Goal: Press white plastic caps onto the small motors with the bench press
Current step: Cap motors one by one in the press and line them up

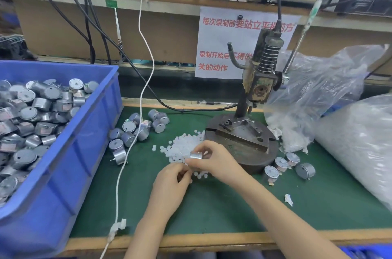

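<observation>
Pinched between thumb and fingertips of right hand [214, 161]: one motor [196, 155], low over the cap pile [182, 147], just left of the press base [244, 146]. Probably held there for seating a cap by hand before transfer to the fixture.

Left hand [169, 180]: fingertips drawn together at the pile's near edge, close beside the motor. Cap in the pinch not confirmable, too small to tell.

Supply at left, within reach: blue plastic bin [95, 131], ribbed walls, heaped with motors. More loose motors [137, 129] between bin and pile. Likely output: a few motors [282, 164] right of the base.

Materials:
- Motors: short dull-silver metal cylinders, flat end faces.
- Caps: tiny, translucent white, loose on matte green mat [233, 205].
- Press: worn, stained steel; heavy round base; coil spring [268, 57] around the ram.
- Bag [318, 89]: crinkled clear film.
</observation>
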`<state>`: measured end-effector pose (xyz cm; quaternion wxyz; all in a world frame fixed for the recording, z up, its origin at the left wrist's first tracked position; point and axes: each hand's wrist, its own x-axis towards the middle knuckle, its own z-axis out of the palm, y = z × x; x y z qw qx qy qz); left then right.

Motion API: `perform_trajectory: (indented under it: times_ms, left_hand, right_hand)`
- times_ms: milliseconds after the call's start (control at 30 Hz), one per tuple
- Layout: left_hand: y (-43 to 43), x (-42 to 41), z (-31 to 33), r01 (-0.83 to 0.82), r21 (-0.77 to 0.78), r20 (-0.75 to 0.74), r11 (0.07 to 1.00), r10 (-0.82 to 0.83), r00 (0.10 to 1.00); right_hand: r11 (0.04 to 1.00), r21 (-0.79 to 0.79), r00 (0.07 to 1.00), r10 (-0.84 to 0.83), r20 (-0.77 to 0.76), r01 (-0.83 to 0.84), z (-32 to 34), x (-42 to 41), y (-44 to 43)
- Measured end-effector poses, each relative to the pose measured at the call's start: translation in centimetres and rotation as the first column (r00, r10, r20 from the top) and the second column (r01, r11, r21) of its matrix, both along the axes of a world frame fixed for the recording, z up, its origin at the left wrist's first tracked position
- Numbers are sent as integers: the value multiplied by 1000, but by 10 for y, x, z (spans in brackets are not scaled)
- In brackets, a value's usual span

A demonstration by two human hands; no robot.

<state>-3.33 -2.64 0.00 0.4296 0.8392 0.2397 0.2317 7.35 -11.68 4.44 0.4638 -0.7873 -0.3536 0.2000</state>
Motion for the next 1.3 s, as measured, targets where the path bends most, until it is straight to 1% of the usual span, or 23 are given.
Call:
perform_trajectory:
  times_ms: [67, 200, 300, 400, 467, 500, 567, 633, 833, 1000, 1133, 1300]
  left_hand:
    - [0, -1, -1, 16, 24, -9, 1000, -16, 1000]
    - [0, 0, -2, 9, 21, 8, 1000, -9, 1000]
    - [-1, -1, -2, 2, -6, 38, 1000, -2, 999]
    - [0, -2, -2, -47, -14, 64, 999, 48, 997]
    - [1, -3, -2, -96, -7, 86, 995, 96, 992]
    - [2, -3, -2, -112, -7, 95, 994, 113, 989]
    - [2, -3, -2, -125, -6, 101, 992, 125, 987]
    - [2, -3, -2, -122, -3, 106, 993, 122, 987]
    - [2, -2, -3, -118, 17, 103, 993, 115, 988]
    - [0, -2, -1, -145, 24, 112, 989, 141, 984]
    - [0, -4, 0, -186, 27, 113, 982, 182, 977]
    - [-1, -5, 1, -175, 33, 102, 984, 171, 980]
  right_hand:
    - [997, 68, 993, -15, -117, 23, -9, -7, -8]
    - [991, 124, 996, -30, -89, 41, -19, -16, -16]
    - [988, 146, 993, -32, -116, 49, -25, -20, -18]
    - [985, 154, 992, -67, -104, 83, -32, -21, -19]
    - [987, 140, 997, -71, -24, 74, -35, -23, -18]
    - [991, 122, 997, -65, 43, 59, -37, -23, -17]
    - [998, 62, 980, -20, 197, 8, -41, -24, -15]
    - [999, 12, 962, 29, 272, -33, -42, -24, -15]
    - [996, -44, 944, 82, 319, -72, -45, -25, -14]
    - [995, -60, 933, 93, 347, -77, -44, -29, -14]
    - [992, -101, 891, 111, 440, -73, -44, -32, -13]
    - [985, -162, 810, 145, 568, -63, -45, -35, -10]
